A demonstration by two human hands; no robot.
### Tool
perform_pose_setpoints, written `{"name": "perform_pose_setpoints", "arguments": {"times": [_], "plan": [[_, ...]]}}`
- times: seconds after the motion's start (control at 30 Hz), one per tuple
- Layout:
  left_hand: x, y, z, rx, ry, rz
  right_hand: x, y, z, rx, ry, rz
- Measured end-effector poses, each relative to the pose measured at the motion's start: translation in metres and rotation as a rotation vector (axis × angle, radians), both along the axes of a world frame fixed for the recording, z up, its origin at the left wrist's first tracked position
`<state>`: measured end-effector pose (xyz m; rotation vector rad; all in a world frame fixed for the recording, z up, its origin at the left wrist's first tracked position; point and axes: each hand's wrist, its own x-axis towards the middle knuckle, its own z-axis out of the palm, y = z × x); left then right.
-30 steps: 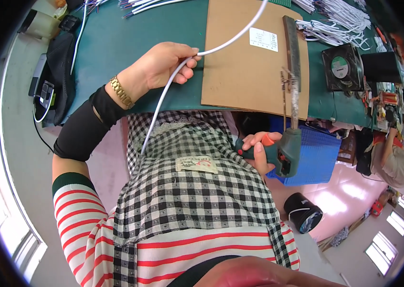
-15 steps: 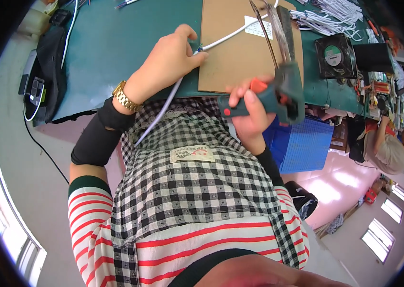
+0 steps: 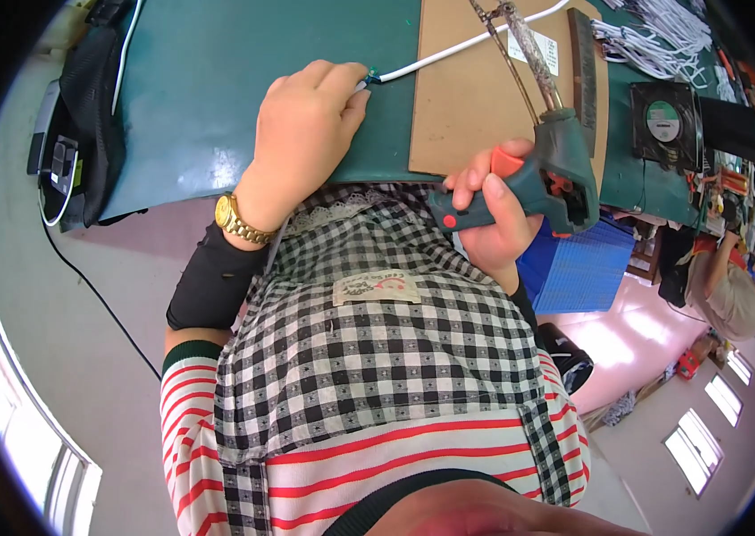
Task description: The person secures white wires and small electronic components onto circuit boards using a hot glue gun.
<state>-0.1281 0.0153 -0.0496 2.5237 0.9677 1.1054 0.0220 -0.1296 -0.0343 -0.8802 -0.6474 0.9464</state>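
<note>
My left hand (image 3: 310,125) is closed over the green table mat, its thumb and fingertips pinching a cable joint. Small green wires (image 3: 373,76) show at the fingertips, where a white cable (image 3: 444,59) runs off to the upper right. A second, greyish cable is mostly hidden behind this hand and wrist. My right hand (image 3: 504,213) grips the dark green handle of a soldering gun (image 3: 565,165) with a red trigger. Its metal rod and thin side tube point away from me over a brown cardboard sheet (image 3: 471,121), apart from the cable joint.
On the cardboard are a white label (image 3: 545,55) and a dark flat bar (image 3: 582,85). Farther right stand a black fan (image 3: 666,125) and bundled white cables (image 3: 650,49). A black bag (image 3: 96,107) lies at left. A blue crate (image 3: 583,268) and another person (image 3: 726,290) are right.
My left hand has turned and closed tighter round the joint, now covering the greyish cable that hung below it. The soldering gun's rod has shifted left off the dark bar. The whole view has shifted.
</note>
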Motion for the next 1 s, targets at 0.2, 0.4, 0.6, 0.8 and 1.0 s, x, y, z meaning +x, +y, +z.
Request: {"name": "perform_pose_setpoints", "arguments": {"times": [0.2, 0.4, 0.6, 0.8, 1.0], "plan": [[-0.001, 0.002, -0.002, -0.101, -0.074, 0.028, 0.001, -0.019, -0.01, -0.057, -0.064, 0.098], [0.001, 0.004, 0.001, -0.168, -0.055, 0.074, -0.005, -0.037, -0.016, -0.254, -0.273, 0.088], [0.002, 0.005, 0.003, -0.175, -0.057, 0.081, -0.001, -0.035, -0.002, -0.46, -0.524, 0.187], [0.004, 0.005, 0.004, -0.18, -0.063, 0.092, -0.005, -0.033, -0.004, -0.552, -0.441, 0.212], [0.006, 0.004, 0.006, -0.198, -0.084, 0.108, -0.013, -0.03, -0.008, -0.477, -0.237, 0.175]]}}
